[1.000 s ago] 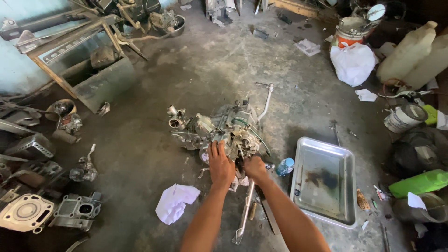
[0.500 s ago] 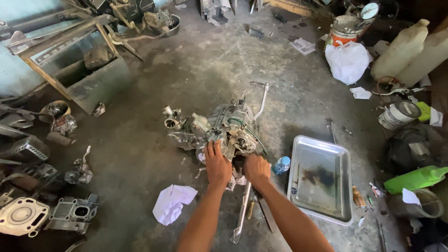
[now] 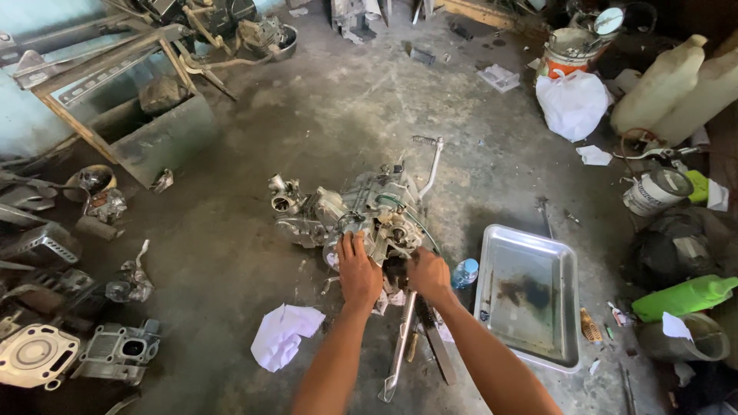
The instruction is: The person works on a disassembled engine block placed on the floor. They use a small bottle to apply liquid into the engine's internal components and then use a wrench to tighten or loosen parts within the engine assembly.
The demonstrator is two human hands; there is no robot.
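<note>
Head view: engine block (image 3: 361, 215) sits on the concrete floor (image 3: 231, 230) at frame centre, kick lever (image 3: 429, 165) sticking up toward 1 o'clock. Left hand (image 3: 359, 270) lies flat on the casing's near face, fingers spread, pressing rather than gripping, likely to steady it. Right hand (image 3: 427, 273) is curled at the 5 o'clock edge of the block; can't tell what it grips. Metal tray (image 3: 530, 296) sits at 3 o'clock within reach, probably for removed parts. Crumpled paper (image 3: 286, 333) at 7 o'clock.

The right hand (image 3: 427, 273) covers the near side of the engine (image 3: 361, 215); what it grips there cannot be told. Both forearms leave frame below the engine.
</note>
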